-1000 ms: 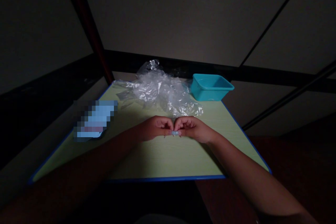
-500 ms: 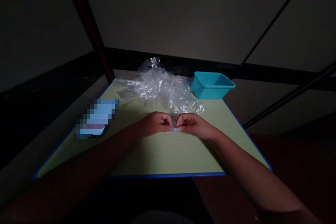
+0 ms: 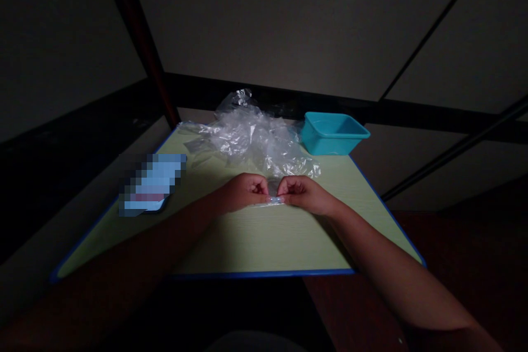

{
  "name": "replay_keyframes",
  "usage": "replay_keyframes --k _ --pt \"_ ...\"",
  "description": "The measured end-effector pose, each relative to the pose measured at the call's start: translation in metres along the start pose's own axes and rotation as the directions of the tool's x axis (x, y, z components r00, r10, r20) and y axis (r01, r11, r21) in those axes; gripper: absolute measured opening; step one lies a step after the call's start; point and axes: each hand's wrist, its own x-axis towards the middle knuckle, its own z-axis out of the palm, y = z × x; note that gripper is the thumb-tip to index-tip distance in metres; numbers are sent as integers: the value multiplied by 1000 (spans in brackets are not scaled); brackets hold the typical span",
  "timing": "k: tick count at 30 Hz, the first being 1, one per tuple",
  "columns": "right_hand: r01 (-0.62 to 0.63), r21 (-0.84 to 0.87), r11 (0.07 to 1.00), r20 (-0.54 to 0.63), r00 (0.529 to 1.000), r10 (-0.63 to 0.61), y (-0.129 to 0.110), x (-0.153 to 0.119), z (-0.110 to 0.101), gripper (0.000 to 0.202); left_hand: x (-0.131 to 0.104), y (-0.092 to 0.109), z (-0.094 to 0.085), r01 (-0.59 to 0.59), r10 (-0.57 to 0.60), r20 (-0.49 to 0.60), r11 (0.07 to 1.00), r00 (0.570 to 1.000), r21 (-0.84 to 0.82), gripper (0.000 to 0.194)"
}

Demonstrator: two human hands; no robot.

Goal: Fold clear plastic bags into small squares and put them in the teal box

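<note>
My left hand (image 3: 248, 191) and my right hand (image 3: 304, 193) meet close together over the middle of the table. Both are closed in a pinch, thumbs toward me and fingers curled. Between the fingertips runs the edge of a clear plastic bag (image 3: 275, 200), shiny and thin, with a strip of it showing under the left thumb. Much of this bag is hidden by the fingers. Just beyond the hands lies a crumpled heap of clear plastic bags (image 3: 251, 137); whether the held bag joins the heap, I cannot tell.
A turquoise plastic basket (image 3: 333, 143) stands at the far right corner of the light green table (image 3: 272, 247), which has a blue edge. At the left edge lies a phone (image 3: 154, 181) with a blurred screen. Dark panels rise behind the table.
Both hands have shifted very slightly away from me. The pinched plastic edge now shows more, as a longer shiny strip beneath the left thumb.
</note>
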Motion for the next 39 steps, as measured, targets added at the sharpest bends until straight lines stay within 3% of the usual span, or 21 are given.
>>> replay_keyframes --k 14,28,39 --pt "12 -43 999 -12 1000 -12 -1 0 2 22 1 -1 1 15 -15 -6 1000 1000 -9 25" --pt "-20 -10 1000 16 1000 20 -5 -2 9 36 0 -1 8 -96 104 78 991 992 -93 27" --pt "6 -26 1000 -10 1000 -6 -7 -2 12 35 0 0 8 -86 92 57 992 994 -90 31"
